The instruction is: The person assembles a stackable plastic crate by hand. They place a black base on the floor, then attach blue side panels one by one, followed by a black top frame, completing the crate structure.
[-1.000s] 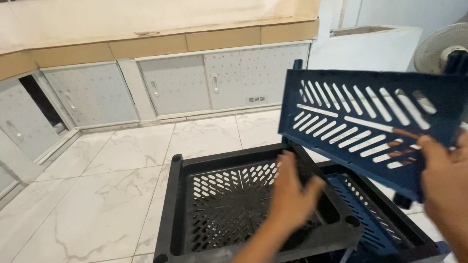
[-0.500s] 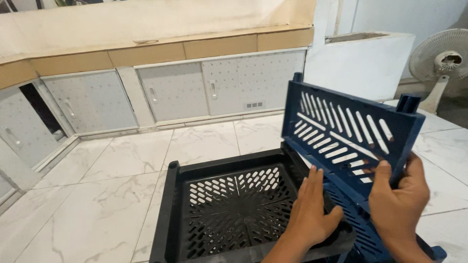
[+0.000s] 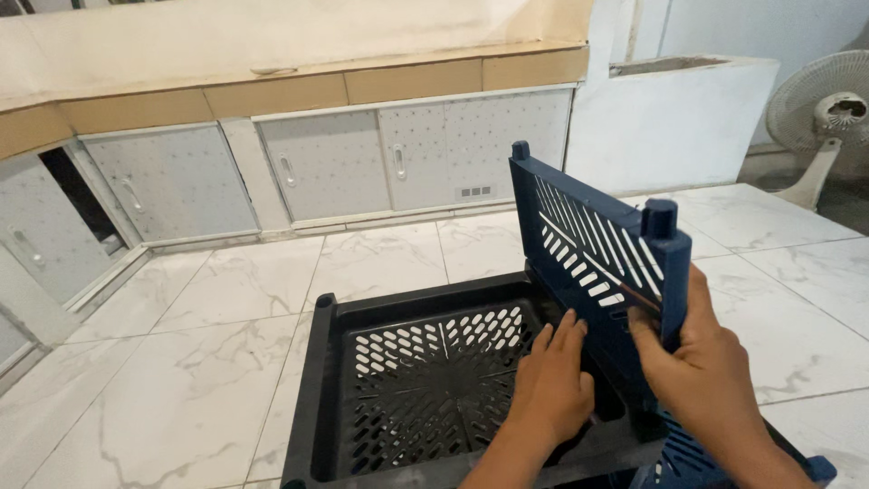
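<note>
A: Two crates are sitting on the marble floor [image 3: 208, 362] here. On the left, the black crate [image 3: 425, 385] is lying low and open-topped, its perforated bottom showing. Would you call it heavy?

B: I am judging it light: moulded plastic, thin walls, more holes than material. It is looking stiff enough to keep its shape, and smooth, so a flat palm could be sliding on it.

A: Moving right, the left hand [image 3: 550, 388] is resting where?

B: It is lying palm down, fingers [image 3: 554, 340] stretched together and nearly straight, over the inner right side of the black crate, just beside the blue slatted panel [image 3: 588, 244]. It is gripping nothing; it is pressing or steadying at most.

A: And the panel itself?

B: It is standing almost upright along the black crate's right edge, tilting slightly, with round posts at its corners. It is part of a blue crate whose lower portion is showing at the bottom right. I am judging it rigid but a little springy, and the thick post or the rim would be the safest hold, not the thin slats.

A: Then the right hand [image 3: 711, 371]?

B: It is curling around the panel's near corner post, thumb on the slatted face, the other fingers wrapping behind, closed firmly on it. The wrist is bending upward from the lower right.
</note>
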